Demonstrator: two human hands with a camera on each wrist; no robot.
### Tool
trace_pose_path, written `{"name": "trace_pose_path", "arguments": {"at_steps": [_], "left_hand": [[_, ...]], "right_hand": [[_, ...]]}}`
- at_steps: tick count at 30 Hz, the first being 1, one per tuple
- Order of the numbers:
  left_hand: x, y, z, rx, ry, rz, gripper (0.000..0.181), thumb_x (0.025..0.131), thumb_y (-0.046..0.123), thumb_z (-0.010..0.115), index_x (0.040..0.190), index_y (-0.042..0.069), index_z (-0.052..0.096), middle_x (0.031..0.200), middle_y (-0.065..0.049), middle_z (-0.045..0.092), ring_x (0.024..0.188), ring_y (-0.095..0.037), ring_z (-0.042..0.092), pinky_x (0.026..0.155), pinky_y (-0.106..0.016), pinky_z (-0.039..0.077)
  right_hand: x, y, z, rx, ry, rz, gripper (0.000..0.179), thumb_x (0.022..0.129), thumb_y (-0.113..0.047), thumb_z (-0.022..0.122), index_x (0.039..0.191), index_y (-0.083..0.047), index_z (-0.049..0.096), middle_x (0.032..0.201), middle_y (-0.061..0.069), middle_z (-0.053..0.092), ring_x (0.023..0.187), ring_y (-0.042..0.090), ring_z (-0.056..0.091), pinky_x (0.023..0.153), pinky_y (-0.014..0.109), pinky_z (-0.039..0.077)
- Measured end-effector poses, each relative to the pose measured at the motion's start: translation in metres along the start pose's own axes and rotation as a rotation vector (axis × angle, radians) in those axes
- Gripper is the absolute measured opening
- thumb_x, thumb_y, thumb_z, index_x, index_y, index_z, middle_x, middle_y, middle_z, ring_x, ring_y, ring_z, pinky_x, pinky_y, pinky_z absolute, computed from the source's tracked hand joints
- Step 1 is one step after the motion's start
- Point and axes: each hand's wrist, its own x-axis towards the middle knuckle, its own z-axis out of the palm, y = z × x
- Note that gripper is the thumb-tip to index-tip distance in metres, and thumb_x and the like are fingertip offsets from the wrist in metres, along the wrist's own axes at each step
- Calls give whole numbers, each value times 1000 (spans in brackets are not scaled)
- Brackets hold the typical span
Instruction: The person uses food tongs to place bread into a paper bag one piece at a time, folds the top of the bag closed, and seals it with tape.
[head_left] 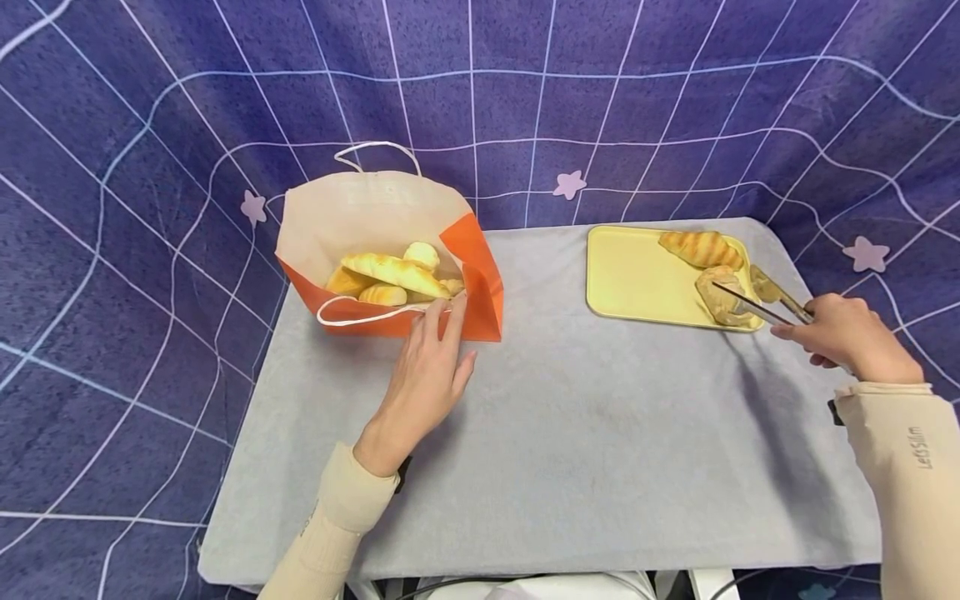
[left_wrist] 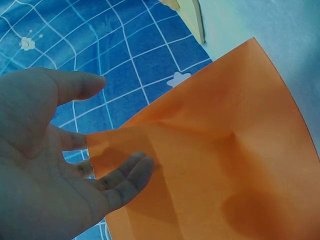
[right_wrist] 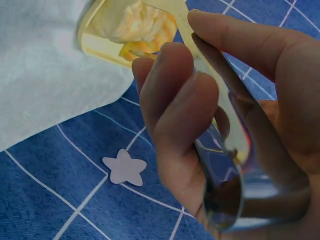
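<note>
My left hand (head_left: 423,375) is at the front rim of an orange paper bag (head_left: 483,283), fingertips over the edge by its white cord handle. In the left wrist view the thumb stands apart from the orange paper, and some fingers pass behind its edge. Inside the bag lie several bread pieces, a long loaf (head_left: 393,271) on top. My right hand (head_left: 855,337) grips metal tongs (right_wrist: 272,182). Their tips straddle a pale, rounded bread piece (head_left: 716,287) on the yellow tray (head_left: 626,275), one arm over it and the other at its right side.
A ridged, golden bread (head_left: 701,248) lies at the tray's back right, behind the rounded piece. Grey cloth (head_left: 570,433) covers the table. Blue grid-patterned fabric (head_left: 510,108) with star shapes hangs behind and beside it. The bag's rear handle (head_left: 382,145) stands up.
</note>
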Motion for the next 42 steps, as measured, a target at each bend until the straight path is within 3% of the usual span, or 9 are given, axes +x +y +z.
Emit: {"name": "trace_pose_path", "arguments": {"at_steps": [7, 12, 17, 32, 42], "left_hand": [[0, -1, 1, 4, 12, 2, 85, 87, 19, 74, 157, 9, 27, 141, -17, 38, 112, -37, 49, 91, -47, 47], [0, -2, 1, 0, 17, 4, 84, 87, 18, 74, 156, 8, 28, 142, -17, 38, 113, -37, 50, 91, -48, 48], [-1, -2, 2, -4, 15, 0, 84, 88, 18, 74, 157, 9, 27, 143, -17, 37, 115, -38, 50, 91, -48, 47], [-2, -3, 3, -14, 9, 9, 85, 89, 18, 72, 158, 9, 23, 144, -18, 36, 115, -38, 50, 94, -47, 46], [-2, -3, 2, -10, 7, 6, 85, 89, 18, 72, 158, 9, 23, 145, -18, 36, 115, -37, 50, 93, -46, 47]], "right_hand": [[9, 2, 11, 44, -82, 30, 46, 86, -45, 70, 77, -3, 56, 60, 4, 57, 54, 21, 58, 51, 36, 42], [14, 2, 22, 83, -63, 44, 46, 87, -44, 68, 84, 0, 52, 62, 6, 56, 55, 22, 56, 50, 37, 42], [15, 1, 23, 58, -31, 14, 39, 88, -39, 64, 81, -2, 53, 60, 6, 55, 54, 22, 55, 48, 37, 41], [15, 4, 23, -4, -41, -74, 35, 93, -35, 62, 79, -3, 58, 57, 3, 55, 51, 20, 54, 48, 36, 40], [14, -3, 21, -26, -43, -120, 37, 94, -38, 61, 87, -1, 63, 55, 1, 56, 51, 19, 55, 50, 36, 41]]}}
